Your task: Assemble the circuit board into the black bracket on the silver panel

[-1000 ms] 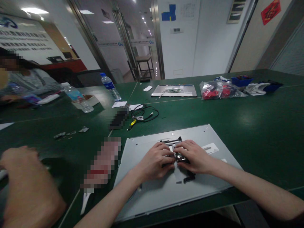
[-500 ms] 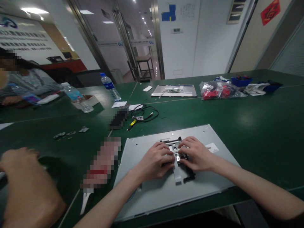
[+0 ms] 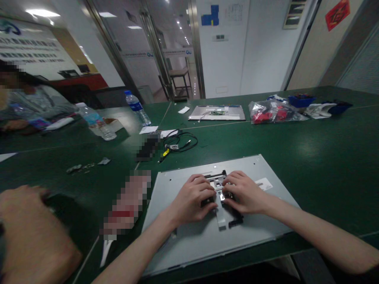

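A flat grey metal panel [image 3: 189, 240], like the back of a display, lies before me on the green table. At its middle is a black and metal bracket-like assembly [image 3: 236, 221] with a pale flat strip [image 3: 220, 221] running down it. My left hand [image 3: 197, 197] rests on the left side of this assembly, fingers curled, with something dark partly hidden between thumb and fingers. On the other side my right hand [image 3: 244, 193] is curled over the assembly, thumb and fingers closed about a small shiny metal and black part [image 3: 226, 197]. Both hands hide much of the assembly.
Left of the panel are a blurred-out reddish item [image 3: 127, 205] and another person's hand [image 3: 32, 225]. Beyond lie a black cable [image 3: 189, 146], bottles [image 3: 137, 108], a second panel [image 3: 217, 113], and a plastic bag with red items [image 3: 274, 112]. A person sits far left.
My hands stay at nearly the same place, with only slight finger movement. The other person's hand at the left edge has shifted a little.
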### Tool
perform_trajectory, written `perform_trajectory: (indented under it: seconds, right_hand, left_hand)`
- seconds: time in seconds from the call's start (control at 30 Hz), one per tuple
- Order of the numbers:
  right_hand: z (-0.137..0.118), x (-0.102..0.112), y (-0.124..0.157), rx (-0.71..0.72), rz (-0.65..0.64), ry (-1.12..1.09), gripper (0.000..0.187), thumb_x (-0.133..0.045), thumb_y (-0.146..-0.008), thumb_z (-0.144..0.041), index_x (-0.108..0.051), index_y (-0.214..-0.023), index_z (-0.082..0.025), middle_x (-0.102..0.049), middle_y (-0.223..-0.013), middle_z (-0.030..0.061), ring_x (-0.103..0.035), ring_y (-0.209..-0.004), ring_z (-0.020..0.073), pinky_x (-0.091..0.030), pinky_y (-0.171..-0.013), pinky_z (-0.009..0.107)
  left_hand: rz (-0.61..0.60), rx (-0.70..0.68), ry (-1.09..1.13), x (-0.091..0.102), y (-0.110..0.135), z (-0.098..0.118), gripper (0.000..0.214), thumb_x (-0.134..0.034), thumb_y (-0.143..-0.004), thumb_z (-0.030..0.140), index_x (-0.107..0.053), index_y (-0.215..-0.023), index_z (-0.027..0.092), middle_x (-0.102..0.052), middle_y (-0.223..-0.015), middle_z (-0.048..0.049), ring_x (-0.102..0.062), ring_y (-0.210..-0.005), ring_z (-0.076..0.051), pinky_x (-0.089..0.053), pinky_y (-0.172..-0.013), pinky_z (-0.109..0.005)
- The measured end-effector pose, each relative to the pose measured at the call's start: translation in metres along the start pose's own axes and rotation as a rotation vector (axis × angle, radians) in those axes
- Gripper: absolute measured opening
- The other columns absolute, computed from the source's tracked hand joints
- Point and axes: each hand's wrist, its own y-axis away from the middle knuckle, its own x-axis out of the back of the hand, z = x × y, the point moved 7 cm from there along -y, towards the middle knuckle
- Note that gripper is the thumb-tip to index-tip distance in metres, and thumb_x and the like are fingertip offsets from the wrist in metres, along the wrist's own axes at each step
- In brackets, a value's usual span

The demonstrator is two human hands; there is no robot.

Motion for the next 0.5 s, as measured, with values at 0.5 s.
perform_trajectory:
  seconds: [0.5]
  right_hand:
    - [0.0002,-0.003,0.0003,0.004,0.003,-0.001,0.015,-0.062,-0.088,-0.031,-0.062,-0.097,-0.018,-0.065,-0.102,0.0082,-0.055,-0.099,0.0237,-0.04,-0.093,0.043]
  left_hand:
    - [-0.092,0.1,-0.006,-0.0054,-0.0024,-0.0032,0.04,-0.068,-0.079,0.052,-0.061,-0.104,0.021,-0.065,-0.096,-0.007,-0.058,-0.095,-0.027,-0.037,-0.098,-0.05]
